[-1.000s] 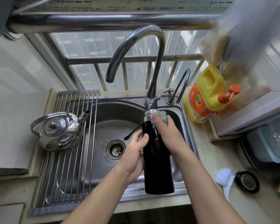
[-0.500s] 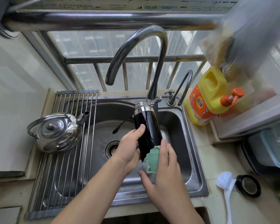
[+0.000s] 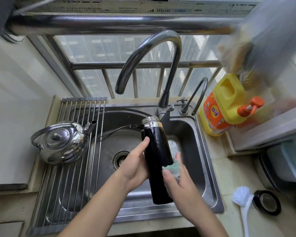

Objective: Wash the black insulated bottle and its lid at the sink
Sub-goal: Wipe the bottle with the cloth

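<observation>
Over the sink (image 3: pixel 191 132), glossy black bottle (image 3: pixel 158 156)

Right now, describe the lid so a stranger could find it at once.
Start at the sink and look to the counter on its right. Next to the white brush lies the lid: small, round, black-rimmed with a steel centre.

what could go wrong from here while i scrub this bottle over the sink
1. The left hand grips the glossy black bottle only at mid-body while the right hand rubs the sponge against it; it may slip and drop into the sink.
2. The bottle's open steel mouth sits close to the tap base and may knock against it.
</observation>
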